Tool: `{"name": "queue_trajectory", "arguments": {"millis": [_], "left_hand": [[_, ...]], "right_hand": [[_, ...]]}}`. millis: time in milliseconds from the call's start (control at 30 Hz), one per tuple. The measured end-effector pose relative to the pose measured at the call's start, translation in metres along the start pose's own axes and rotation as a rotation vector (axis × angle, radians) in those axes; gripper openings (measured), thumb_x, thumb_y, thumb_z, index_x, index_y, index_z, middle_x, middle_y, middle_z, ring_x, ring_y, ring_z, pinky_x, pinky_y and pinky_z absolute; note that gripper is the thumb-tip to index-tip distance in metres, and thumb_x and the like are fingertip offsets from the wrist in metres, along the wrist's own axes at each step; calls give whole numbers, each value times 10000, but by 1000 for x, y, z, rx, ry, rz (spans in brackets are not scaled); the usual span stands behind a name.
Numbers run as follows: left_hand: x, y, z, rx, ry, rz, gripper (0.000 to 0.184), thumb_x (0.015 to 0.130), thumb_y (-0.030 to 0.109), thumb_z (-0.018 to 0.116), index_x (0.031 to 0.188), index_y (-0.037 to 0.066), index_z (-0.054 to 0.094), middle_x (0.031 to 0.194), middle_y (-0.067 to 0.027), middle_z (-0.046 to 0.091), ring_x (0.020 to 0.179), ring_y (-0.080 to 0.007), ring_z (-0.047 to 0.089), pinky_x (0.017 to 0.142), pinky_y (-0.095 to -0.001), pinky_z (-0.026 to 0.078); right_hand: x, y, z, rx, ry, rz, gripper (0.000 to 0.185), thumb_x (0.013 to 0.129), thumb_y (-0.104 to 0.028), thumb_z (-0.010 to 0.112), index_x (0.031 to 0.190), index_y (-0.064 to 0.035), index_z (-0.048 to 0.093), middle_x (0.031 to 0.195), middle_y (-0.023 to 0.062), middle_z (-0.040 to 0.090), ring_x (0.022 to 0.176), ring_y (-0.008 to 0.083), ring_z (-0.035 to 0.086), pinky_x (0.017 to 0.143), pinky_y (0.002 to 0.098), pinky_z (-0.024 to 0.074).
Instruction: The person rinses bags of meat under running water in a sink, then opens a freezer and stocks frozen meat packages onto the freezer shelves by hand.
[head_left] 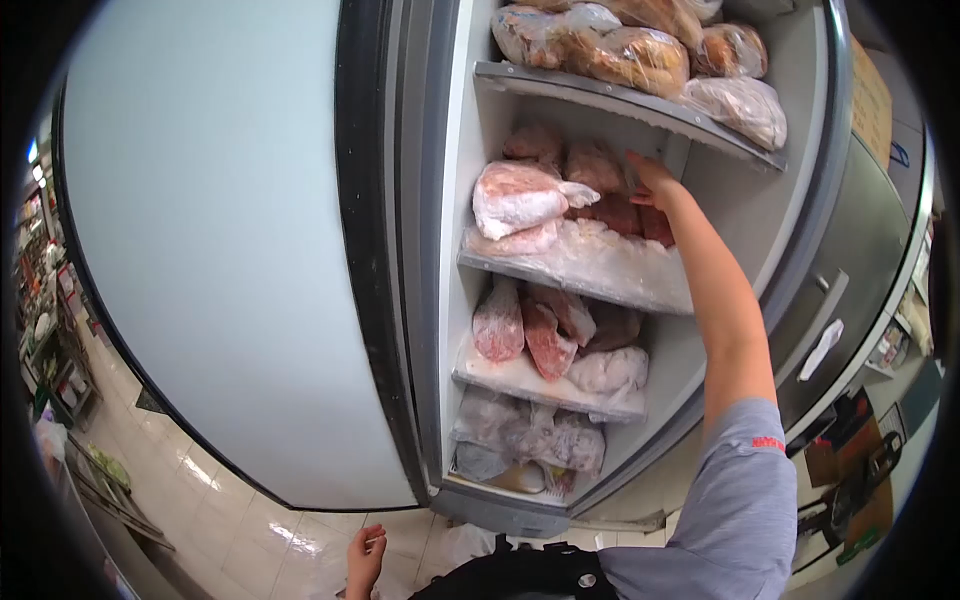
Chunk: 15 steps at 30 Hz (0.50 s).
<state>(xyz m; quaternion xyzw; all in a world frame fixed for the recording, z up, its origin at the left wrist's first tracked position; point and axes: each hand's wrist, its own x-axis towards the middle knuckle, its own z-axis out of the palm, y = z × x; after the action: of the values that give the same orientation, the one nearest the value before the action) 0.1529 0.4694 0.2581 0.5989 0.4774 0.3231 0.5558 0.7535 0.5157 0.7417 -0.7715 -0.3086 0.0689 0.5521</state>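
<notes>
My right hand (650,180) reaches into the second shelf of an upright freezer, its fingers spread beside bagged frozen meat (597,167) at the back. Dark red packs (615,213) lie just below the fingers. A large frosty bag of meat (520,197) rests at the left of that frosted shelf (620,270). My left hand (368,553) hangs low near the bottom of the view, away from the shelves, its fingers slightly curled and apart with nothing in them.
The open freezer door (220,250) fills the left side. Bagged items (640,62) load the top shelf; more frozen meat (548,340) lies on lower shelves. A steel door with a handle (815,320) stands at right. Tiled floor (215,500) shows below.
</notes>
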Motion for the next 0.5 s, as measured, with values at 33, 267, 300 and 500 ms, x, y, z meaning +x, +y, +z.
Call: {"name": "queue_trajectory", "arguments": {"millis": [33, 267, 300, 500], "left_hand": [[0, -6, 5, -16, 13, 7, 300, 808, 126, 592, 1089, 26, 558, 976, -99, 629, 841, -161, 598, 702, -264, 461], [-29, -6, 63, 77, 34, 5, 325, 862, 200, 558, 1109, -11, 552, 1006, -130, 612, 894, -174, 572, 763, -285, 460], [-30, -6, 67, 79, 37, -8, 322, 862, 194, 558, 1114, -7, 550, 1007, -130, 612, 893, -173, 571, 764, -283, 458], [-22, -35, 99, 52, 169, -57, 314, 863, 185, 558, 1123, 10, 552, 1012, -129, 613, 890, -171, 566, 754, -284, 455]], "right_hand": [[14, 2, 3, 1, 25, 50, 688, 808, -543, 504, 1328, -122, 343, 1356, 88, 316, 1135, 279, 405, 807, 396, 460], [155, 60, 15, 11, -210, -219, 593, 843, -524, 417, 1278, -120, 415, 1262, 70, 452, 1107, 266, 434, 867, 444, 392], [166, 61, 20, 75, -290, -337, 558, 857, -477, 427, 1243, -75, 456, 1223, 92, 496, 1065, 266, 479, 874, 412, 400], [182, 30, 89, -712, -94, -663, 417, 882, -346, 411, 1138, -43, 542, 1170, 128, 529, 1052, 240, 511, 866, 361, 420]]}}
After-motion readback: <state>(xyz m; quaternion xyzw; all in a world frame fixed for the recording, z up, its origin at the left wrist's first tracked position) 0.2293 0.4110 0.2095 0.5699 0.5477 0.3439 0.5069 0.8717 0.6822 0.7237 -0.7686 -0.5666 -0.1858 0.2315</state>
